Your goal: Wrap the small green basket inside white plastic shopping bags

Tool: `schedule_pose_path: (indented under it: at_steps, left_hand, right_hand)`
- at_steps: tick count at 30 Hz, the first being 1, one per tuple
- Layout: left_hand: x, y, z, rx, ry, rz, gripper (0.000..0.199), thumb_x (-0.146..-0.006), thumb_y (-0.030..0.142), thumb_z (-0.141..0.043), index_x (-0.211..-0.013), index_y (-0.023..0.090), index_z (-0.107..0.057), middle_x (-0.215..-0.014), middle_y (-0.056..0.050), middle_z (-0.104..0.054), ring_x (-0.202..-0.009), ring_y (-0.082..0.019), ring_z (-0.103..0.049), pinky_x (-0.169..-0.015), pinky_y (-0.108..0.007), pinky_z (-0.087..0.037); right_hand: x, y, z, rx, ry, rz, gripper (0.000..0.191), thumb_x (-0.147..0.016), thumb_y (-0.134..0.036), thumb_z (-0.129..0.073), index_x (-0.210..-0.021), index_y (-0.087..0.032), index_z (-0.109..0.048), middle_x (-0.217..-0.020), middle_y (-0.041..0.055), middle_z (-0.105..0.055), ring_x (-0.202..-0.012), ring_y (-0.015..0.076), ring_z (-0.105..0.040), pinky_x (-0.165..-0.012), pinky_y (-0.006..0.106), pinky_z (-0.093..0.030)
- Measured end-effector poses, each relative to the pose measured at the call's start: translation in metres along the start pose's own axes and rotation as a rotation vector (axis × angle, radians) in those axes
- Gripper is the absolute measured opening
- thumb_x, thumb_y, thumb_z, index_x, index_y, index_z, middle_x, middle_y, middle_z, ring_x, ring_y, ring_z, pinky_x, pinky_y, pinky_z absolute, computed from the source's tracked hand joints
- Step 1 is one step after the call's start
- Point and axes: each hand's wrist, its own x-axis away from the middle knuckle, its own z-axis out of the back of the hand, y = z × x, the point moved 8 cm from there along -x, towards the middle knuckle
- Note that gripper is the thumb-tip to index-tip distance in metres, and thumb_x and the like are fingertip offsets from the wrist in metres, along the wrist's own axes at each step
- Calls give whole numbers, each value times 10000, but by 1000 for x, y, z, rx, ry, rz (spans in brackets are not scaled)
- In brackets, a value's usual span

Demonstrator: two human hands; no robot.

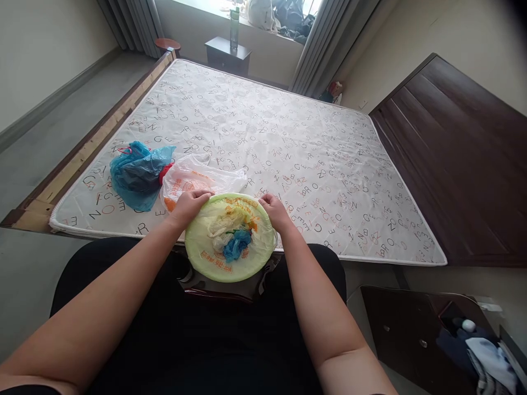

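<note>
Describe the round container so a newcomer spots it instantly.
Start at the letter-printed mattress, near edge. There, the left hand and right hand hold the round container. Unlike the limp blue bag and white bag, it is circular and pale-green-rimmed.

Green bottle [234, 28] on dark nightstand [225, 55]

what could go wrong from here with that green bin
The left hand and right hand are both at the far part of the green bin's rim, so it might tip and spill the crumpled blue plastic. The thin liner could tear if pulled hard. The white bag on the mattress lies just beyond the left hand and might get nudged.
</note>
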Motion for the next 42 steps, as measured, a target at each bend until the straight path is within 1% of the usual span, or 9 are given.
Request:
schedule_pose_path:
  at_steps: [3, 10, 13, 17, 21, 25, 28, 32, 42]
  left_hand:
    - [0, 2, 5, -38, 45, -52, 414, -755, 525, -723, -961, 179, -822, -1070, -113, -801, -1033, -308, -703, -914, -376, -548]
    - [0, 7, 14, -148, 93, -208, 473, -809, 590, -731, -1053, 197, -828, -867, -60, -764, -792, -224, -658, -764, -331, -530]
    - [4, 15, 16, -202, 140, -283, 401, -818, 554, -737, -1027, 222, -822, -929, -53, -764, -839, -227, -651, -841, -345, -531]
    - [12, 26, 21, -276, 244, -394, 282, -803, 482, -770, -958, 248, -791, -1017, -53, -753, -961, -253, -653, -990, -375, -507]
    - [13, 33, 22, -289, 242, -509, 211, -817, 444, -777, -923, 262, -771, -1027, -61, -738, -1055, -280, -656, -1077, -403, -461]
    - [10, 30, 22, -319, 227, -507, 199, -816, 461, -784, -861, 268, -759, -950, -58, -731, -1024, -288, -667, -1053, -406, -465]
    - [11, 25, 20, -374, 261, -455, 242, -822, 500, -771, -852, 260, -759, -911, -59, -726, -928, -271, -669, -994, -397, -487]
    - [13, 23, 17, -395, 320, -458, 290, -856, 531, -725, -870, 245, -768, -884, -64, -722, -874, -256, -659, -950, -386, -496]
    - [12, 15, 16, -297, 404, -366, 231, -876, 457, -708, -879, 227, -737, -814, -14, -676, -757, -187, -603, -832, -313, -492]
  right_hand:
    - [0, -3, -3, -7, -29, 20, 236, -903, -466, -569, -836, -242, -546, -800, -25, -582, -734, 158, -516, -683, 279, -417]
    - [11, -30, 13, 108, 200, 194, 249, -990, -474, -489, -879, -255, -531, -774, -14, -550, -733, 179, -501, -728, 311, -400]
    - [15, -35, 16, 119, 216, 208, 280, -988, -499, -511, -857, -253, -539, -720, -26, -503, -688, 167, -468, -701, 308, -379]
    - [16, -40, 14, 175, 117, 204, 309, -931, -540, -614, -822, -250, -600, -658, -41, -444, -651, 155, -424, -663, 296, -354]
    - [15, -40, 14, 201, 0, 163, 321, -859, -565, -710, -824, -248, -671, -638, -45, -436, -634, 146, -393, -626, 289, -326]
    - [14, -31, 14, 43, -124, 65, 410, -831, -570, -721, -699, -233, -529, -659, -34, -460, -628, 134, -374, -584, 279, -303]
    - [15, -29, 13, -21, -166, 61, 472, -809, -525, -743, -679, -241, -388, -657, -48, -386, -622, 123, -326, -583, 271, -289]
    - [15, -36, 12, 71, -48, 114, 487, -816, -471, -717, -680, -246, -306, -650, -49, -328, -642, 133, -298, -606, 273, -299]
    - [23, -49, 6, 318, 238, 305, 411, -977, -455, -541, -700, -248, -321, -646, -33, -392, -646, 154, -332, -661, 304, -303]
